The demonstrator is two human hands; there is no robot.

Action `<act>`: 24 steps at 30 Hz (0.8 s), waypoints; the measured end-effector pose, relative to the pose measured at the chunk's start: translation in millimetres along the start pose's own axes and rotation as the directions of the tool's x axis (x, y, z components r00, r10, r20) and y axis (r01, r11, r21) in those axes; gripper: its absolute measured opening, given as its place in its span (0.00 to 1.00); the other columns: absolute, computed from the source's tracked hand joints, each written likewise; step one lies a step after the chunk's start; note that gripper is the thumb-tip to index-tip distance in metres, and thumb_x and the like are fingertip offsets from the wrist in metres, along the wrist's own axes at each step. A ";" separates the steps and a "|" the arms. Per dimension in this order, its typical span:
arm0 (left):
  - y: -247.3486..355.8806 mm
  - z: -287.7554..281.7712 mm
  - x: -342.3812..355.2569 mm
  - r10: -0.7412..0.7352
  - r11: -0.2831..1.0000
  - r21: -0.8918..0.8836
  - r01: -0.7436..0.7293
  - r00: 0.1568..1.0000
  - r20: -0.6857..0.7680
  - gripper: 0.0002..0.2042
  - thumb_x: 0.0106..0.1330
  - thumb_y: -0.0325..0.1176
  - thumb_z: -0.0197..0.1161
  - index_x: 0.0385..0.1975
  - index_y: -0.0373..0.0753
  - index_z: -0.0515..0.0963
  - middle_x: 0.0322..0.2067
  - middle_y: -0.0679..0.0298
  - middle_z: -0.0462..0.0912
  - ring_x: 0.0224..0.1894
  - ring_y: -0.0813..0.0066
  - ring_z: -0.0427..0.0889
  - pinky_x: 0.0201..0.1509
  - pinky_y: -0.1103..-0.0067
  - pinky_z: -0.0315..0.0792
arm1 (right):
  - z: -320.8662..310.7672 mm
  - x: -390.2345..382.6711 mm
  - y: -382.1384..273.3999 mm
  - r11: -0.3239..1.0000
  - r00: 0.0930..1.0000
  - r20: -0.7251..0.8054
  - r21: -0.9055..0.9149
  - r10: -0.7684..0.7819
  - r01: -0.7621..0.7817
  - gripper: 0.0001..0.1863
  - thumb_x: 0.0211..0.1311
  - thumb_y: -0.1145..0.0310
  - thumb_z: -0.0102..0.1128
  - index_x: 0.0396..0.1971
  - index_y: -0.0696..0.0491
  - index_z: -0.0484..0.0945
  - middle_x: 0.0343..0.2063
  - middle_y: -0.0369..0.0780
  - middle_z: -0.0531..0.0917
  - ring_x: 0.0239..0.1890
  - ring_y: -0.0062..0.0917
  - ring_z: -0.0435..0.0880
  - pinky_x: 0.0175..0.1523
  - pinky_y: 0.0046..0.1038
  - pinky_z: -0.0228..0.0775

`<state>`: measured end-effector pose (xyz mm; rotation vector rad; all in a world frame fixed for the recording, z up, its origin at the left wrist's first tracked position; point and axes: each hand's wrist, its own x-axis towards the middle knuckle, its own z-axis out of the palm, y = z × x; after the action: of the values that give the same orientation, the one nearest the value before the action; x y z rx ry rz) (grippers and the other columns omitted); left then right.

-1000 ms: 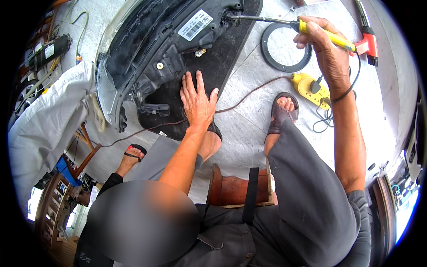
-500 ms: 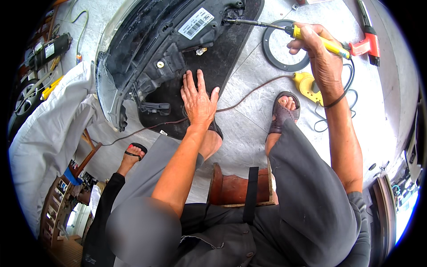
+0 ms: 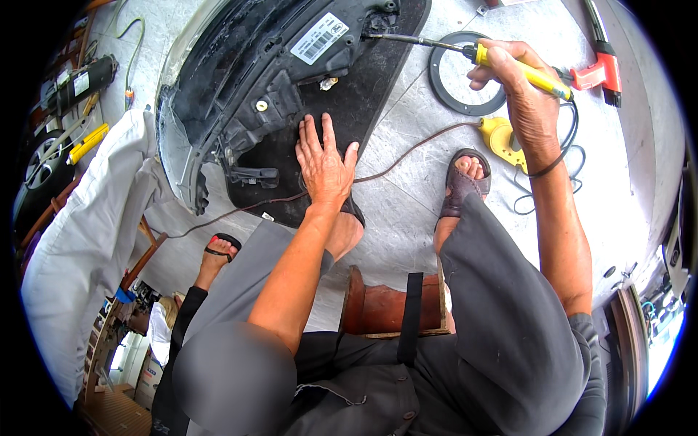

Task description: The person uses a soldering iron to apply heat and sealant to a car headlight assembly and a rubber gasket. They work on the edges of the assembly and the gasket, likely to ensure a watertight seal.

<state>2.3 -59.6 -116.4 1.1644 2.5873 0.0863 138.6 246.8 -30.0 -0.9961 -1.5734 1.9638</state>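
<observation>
My right hand (image 3: 520,87) is shut on the yellow-handled soldering iron (image 3: 542,78), whose metal shaft reaches left into a black housing corner of a car headlamp (image 3: 233,80) with a clear lens. My left hand (image 3: 323,163) lies open, fingers apart, palm down on the black mat (image 3: 382,87) under the headlamp, just beside its lower edge. A black ring (image 3: 458,109) lies on the floor behind my right hand, and a yellow power strip (image 3: 496,139) with cords sits below it, partly hidden by that hand.
A red heat gun (image 3: 603,73) lies at upper right. At left are white cloth (image 3: 80,254), a black cylinder (image 3: 80,94), a wheel (image 3: 40,174) and another person's sandalled foot (image 3: 218,254). A wooden stool (image 3: 378,309) is between my legs. A brown cord crosses the floor.
Compared with one second ago, my right hand and the iron are slightly left and lower. My left hand barely moved. The white cloth and the other person's dark-clad limb at left have shifted.
</observation>
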 end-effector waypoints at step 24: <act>-0.9 1.0 -0.9 0.008 1.000 -0.004 -0.009 1.000 -0.015 0.39 0.67 0.47 0.66 0.74 0.39 0.57 0.73 0.43 0.54 0.75 0.42 0.54 0.74 0.51 0.54 | 1.8 -6.7 -0.4 0.999 0.999 0.011 -0.039 -0.035 0.036 0.13 0.70 0.67 0.66 0.45 0.62 0.84 0.31 0.41 0.87 0.32 0.22 0.87 0.43 0.23 0.80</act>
<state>2.5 -60.9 -117.3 1.1775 2.5935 0.1028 141.6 240.9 -27.7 -0.9681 -1.6298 1.9243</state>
